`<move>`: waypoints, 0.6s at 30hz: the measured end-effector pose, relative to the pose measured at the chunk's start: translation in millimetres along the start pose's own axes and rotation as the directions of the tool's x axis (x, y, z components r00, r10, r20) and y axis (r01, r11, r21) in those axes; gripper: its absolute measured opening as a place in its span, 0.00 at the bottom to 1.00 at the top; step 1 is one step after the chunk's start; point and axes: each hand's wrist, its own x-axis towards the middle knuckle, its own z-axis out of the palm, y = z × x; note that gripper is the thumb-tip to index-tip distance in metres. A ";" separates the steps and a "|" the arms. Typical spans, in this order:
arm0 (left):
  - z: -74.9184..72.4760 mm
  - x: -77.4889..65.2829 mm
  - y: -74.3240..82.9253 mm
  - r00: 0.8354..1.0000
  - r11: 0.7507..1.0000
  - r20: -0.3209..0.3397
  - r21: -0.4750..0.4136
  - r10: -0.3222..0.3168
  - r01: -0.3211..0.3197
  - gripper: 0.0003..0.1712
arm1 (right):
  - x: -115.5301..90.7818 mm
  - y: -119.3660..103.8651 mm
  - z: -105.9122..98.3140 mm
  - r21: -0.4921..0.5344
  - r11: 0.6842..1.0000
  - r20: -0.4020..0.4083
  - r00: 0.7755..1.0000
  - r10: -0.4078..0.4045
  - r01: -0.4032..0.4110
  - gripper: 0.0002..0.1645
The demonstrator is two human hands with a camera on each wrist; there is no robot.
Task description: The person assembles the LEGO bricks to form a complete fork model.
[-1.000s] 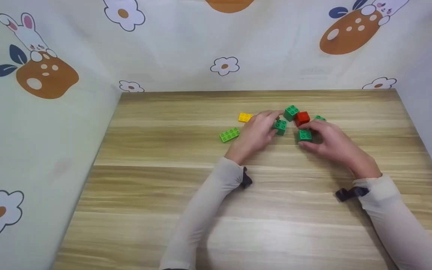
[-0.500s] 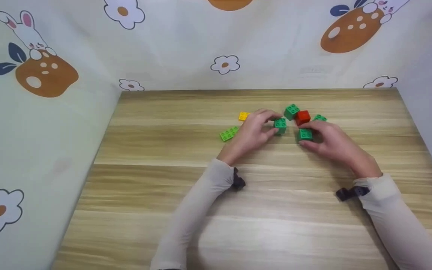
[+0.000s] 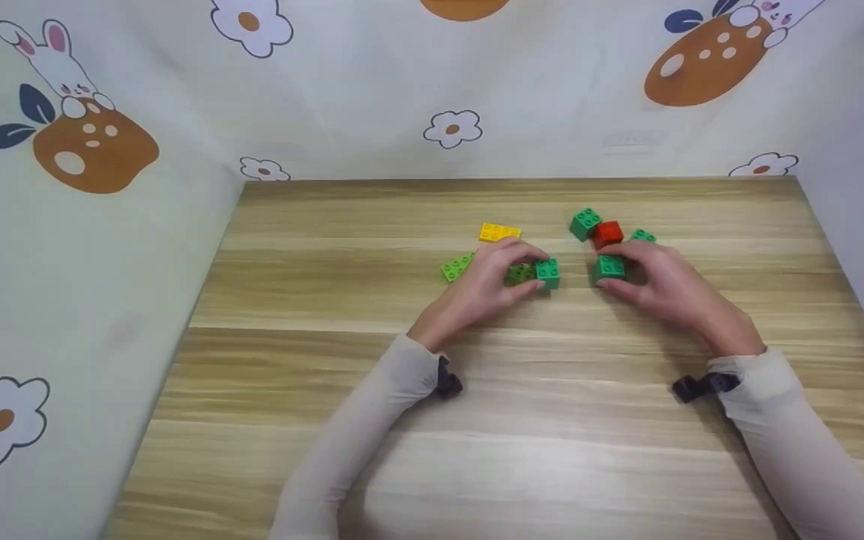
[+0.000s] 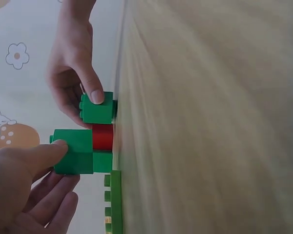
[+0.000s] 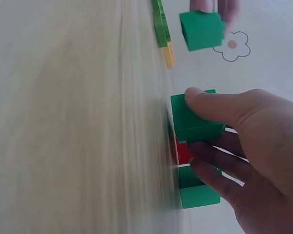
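Observation:
My left hand (image 3: 477,289) pinches a green brick (image 3: 547,274) between thumb and fingers. In the left wrist view this brick (image 4: 73,151) is raised off the tabletop. To the right, my right hand (image 3: 661,285) grips another green brick (image 3: 610,268), its thumb (image 5: 210,106) lying across one face. That brick sits close to the tabletop; whether it touches is unclear. A red brick (image 3: 608,234) stands just behind it, beside a green brick (image 3: 586,223). A further green brick (image 3: 643,236) is partly hidden behind my right fingers.
A yellow brick (image 3: 500,232) lies behind my left hand. A lime-green brick (image 3: 457,268) is partly covered by that hand, and a darker green studded piece (image 3: 520,274) shows between its fingers. The wooden table (image 3: 289,390) meets a patterned curtain (image 3: 357,90) at the back.
My left hand has moved left and toward the person, taking its green brick away from the red and green bricks. The yellow brick is more exposed. My right hand has stayed in place.

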 end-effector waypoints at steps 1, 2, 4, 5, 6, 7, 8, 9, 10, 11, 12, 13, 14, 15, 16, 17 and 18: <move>-0.6 -2.2 -0.8 1.000 1.000 0.007 0.022 -0.002 0.002 0.20 | 0.1 -0.7 -0.1 0.003 1.000 -0.003 1.000 -0.001 0.001 0.28; -1.1 -4.3 -1.3 1.000 0.999 0.014 0.039 -0.003 0.003 0.20 | 0.4 -1.2 0.0 0.004 1.000 -0.008 1.000 -0.005 0.005 0.28; -2.2 -8.0 -2.4 1.000 0.998 0.031 0.057 -0.006 0.004 0.20 | 0.6 -2.2 0.2 0.000 1.000 -0.023 1.000 -0.018 0.018 0.28; -2.8 -9.4 -2.9 0.999 0.998 0.038 0.059 -0.007 0.005 0.20 | 0.7 -2.6 0.3 -0.003 1.000 -0.032 0.999 -0.029 0.029 0.29; -3.3 -10.6 -3.6 0.999 0.998 0.047 0.057 -0.009 0.006 0.20 | 0.8 -3.0 0.4 -0.006 0.999 -0.042 0.998 -0.040 0.040 0.29; -3.7 -11.5 -4.2 0.999 0.998 0.054 0.055 -0.010 0.007 0.20 | 0.9 -3.6 0.5 -0.010 0.999 -0.053 0.997 -0.052 0.052 0.29; -4.0 -12.1 -4.9 0.998 0.999 0.060 0.048 -0.007 0.005 0.20 | 1.1 -4.2 0.6 -0.017 0.998 -0.062 0.996 -0.065 0.064 0.29; -4.3 -12.6 -5.4 0.998 0.999 0.065 0.046 -0.006 0.003 0.20 | 1.3 -4.7 0.6 -0.023 0.997 -0.071 0.995 -0.076 0.075 0.29; -4.6 -13.0 -5.7 0.998 0.999 0.070 0.045 -0.003 0.000 0.20 | 1.6 -5.5 0.6 -0.027 0.996 -0.078 0.993 -0.084 0.083 0.29; -4.8 -13.4 -6.1 0.997 0.999 0.074 0.043 -0.001 -0.002 0.19 | 2.0 -6.4 0.5 -0.031 0.995 -0.084 0.992 -0.092 0.090 0.28; -5.0 -13.6 -6.2 0.997 0.999 0.079 0.044 0.000 -0.004 0.19 | 2.5 -7.3 0.5 -0.035 0.995 -0.088 0.991 -0.097 0.095 0.28; -5.1 -13.8 -6.2 0.997 0.999 0.083 0.047 0.001 -0.005 0.19 | 3.1 -8.5 0.4 -0.038 0.994 -0.089 0.991 -0.104 0.101 0.28; -5.1 -14.0 -6.1 0.996 0.999 0.089 0.042 0.001 -0.005 0.19 | 3.6 -9.9 0.3 -0.036 0.993 -0.092 0.989 -0.115 0.112 0.28; -5.1 -14.2 -6.0 0.995 0.999 0.095 0.039 0.001 -0.005 0.19 | 4.2 -11.3 0.1 -0.037 0.992 -0.095 0.988 -0.123 0.120 0.28; -5.0 -14.4 -6.0 0.995 0.999 0.101 0.036 0.001 -0.005 0.19 | 4.9 -13.1 0.0 -0.033 0.991 -0.097 0.987 -0.131 0.128 0.28; -4.8 -14.4 -6.2 0.994 0.999 0.107 0.036 0.000 -0.004 0.19 | 5.6 -14.8 -0.2 -0.028 0.990 -0.100 0.985 -0.141 0.139 0.27; -4.6 -14.4 -6.3 0.994 0.999 0.113 0.038 -0.003 -0.002 0.19 | 6.2 -16.8 -0.4 -0.021 0.988 -0.103 0.983 -0.152 0.150 0.27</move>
